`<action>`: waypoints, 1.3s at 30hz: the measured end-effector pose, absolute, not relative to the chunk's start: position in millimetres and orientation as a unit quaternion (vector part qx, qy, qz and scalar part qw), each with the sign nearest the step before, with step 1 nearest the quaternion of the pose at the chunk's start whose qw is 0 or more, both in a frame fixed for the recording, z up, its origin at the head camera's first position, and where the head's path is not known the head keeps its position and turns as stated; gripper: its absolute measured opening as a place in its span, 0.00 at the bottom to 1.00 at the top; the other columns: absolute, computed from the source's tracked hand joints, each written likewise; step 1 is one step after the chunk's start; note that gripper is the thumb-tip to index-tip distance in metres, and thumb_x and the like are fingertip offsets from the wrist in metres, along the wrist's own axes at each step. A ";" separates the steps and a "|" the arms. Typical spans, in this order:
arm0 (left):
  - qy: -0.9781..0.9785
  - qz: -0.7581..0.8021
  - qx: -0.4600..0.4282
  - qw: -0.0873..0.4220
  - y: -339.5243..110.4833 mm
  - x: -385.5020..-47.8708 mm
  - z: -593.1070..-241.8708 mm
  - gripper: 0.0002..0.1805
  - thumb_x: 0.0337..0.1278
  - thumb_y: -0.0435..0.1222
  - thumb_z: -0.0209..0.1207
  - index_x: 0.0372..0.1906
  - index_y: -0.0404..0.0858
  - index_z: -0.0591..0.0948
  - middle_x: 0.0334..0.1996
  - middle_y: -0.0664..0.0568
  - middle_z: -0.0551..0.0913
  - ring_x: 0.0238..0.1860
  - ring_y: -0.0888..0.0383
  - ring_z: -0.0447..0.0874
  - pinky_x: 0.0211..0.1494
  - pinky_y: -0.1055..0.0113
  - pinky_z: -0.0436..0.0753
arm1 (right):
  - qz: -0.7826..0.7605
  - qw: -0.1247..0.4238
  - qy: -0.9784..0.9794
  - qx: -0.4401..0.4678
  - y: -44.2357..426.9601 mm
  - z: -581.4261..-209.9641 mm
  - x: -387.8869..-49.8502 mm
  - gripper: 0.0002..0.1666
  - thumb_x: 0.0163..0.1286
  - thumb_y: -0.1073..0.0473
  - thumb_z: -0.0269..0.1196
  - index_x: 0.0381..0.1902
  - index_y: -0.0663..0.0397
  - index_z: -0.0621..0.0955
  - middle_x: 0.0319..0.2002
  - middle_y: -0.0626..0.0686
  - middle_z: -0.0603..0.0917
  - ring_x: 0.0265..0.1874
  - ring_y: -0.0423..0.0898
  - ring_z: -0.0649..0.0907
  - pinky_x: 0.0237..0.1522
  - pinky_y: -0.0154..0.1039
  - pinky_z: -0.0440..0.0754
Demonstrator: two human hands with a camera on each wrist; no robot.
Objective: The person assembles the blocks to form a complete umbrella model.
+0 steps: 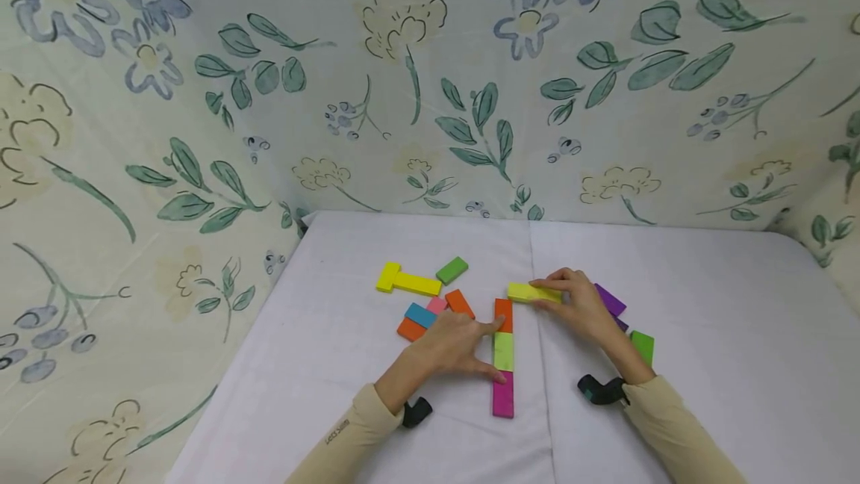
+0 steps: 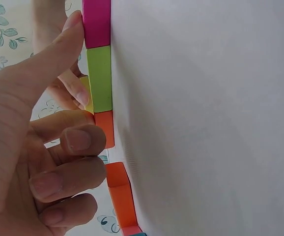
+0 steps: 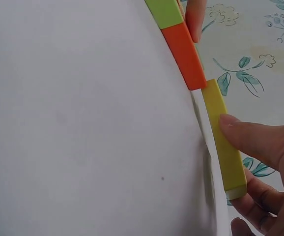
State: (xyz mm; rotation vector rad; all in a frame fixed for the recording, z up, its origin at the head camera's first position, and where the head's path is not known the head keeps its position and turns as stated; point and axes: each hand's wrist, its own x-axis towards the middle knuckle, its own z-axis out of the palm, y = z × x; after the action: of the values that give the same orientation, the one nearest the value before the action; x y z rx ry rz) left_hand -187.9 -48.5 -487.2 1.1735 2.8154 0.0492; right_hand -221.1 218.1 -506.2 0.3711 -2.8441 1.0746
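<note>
An orange block [image 1: 503,315], a light green block [image 1: 503,352] and a magenta block [image 1: 503,396] lie end to end in a column. The left hand [image 1: 449,346] touches the column's left side, its index finger at the orange block and its thumb at the magenta one; its other fingers are bent in the left wrist view. Between thumb and fingers the right hand [image 1: 583,308] pinches a yellow block [image 3: 224,142], which lies crosswise at the top of the column, its left end by the orange block's far end.
Left of the column lie two yellow blocks in a T [image 1: 416,284], a green block [image 1: 452,270], an orange block [image 1: 460,304], a pink block [image 1: 437,305] and a blue block [image 1: 420,315] over another orange one. Purple blocks [image 1: 610,299] and a green block [image 1: 642,347] lie by the right forearm.
</note>
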 end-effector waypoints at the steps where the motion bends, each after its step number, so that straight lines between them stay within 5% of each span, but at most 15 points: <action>1: 0.922 0.015 0.384 0.046 -48.4 -187.9 -487.1 0.53 0.44 0.77 0.63 0.75 0.56 0.72 0.15 0.59 0.49 0.14 0.63 0.45 0.23 0.71 0.48 | 0.351 0.039 -0.928 0.122 217.6 -507.3 -221.9 0.20 0.63 0.60 0.75 0.55 0.51 0.89 0.47 0.58 0.82 0.49 0.55 0.75 0.51 0.50 0.73; 39: 0.925 0.018 0.376 0.054 -47.9 -187.1 -487.9 0.53 0.44 0.76 0.63 0.76 0.56 0.71 0.15 0.60 0.50 0.14 0.63 0.45 0.22 0.71 0.49 | 0.330 0.024 -0.932 0.148 213.8 -510.0 -226.6 0.20 0.65 0.61 0.74 0.56 0.53 0.88 0.47 0.59 0.83 0.48 0.56 0.77 0.48 0.48 0.71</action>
State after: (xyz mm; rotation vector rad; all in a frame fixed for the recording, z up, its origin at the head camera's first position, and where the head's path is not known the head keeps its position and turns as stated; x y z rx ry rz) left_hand -187.1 -47.9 -487.9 1.1433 2.8090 0.0557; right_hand -226.6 213.8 -510.0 0.4587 -2.8832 1.0224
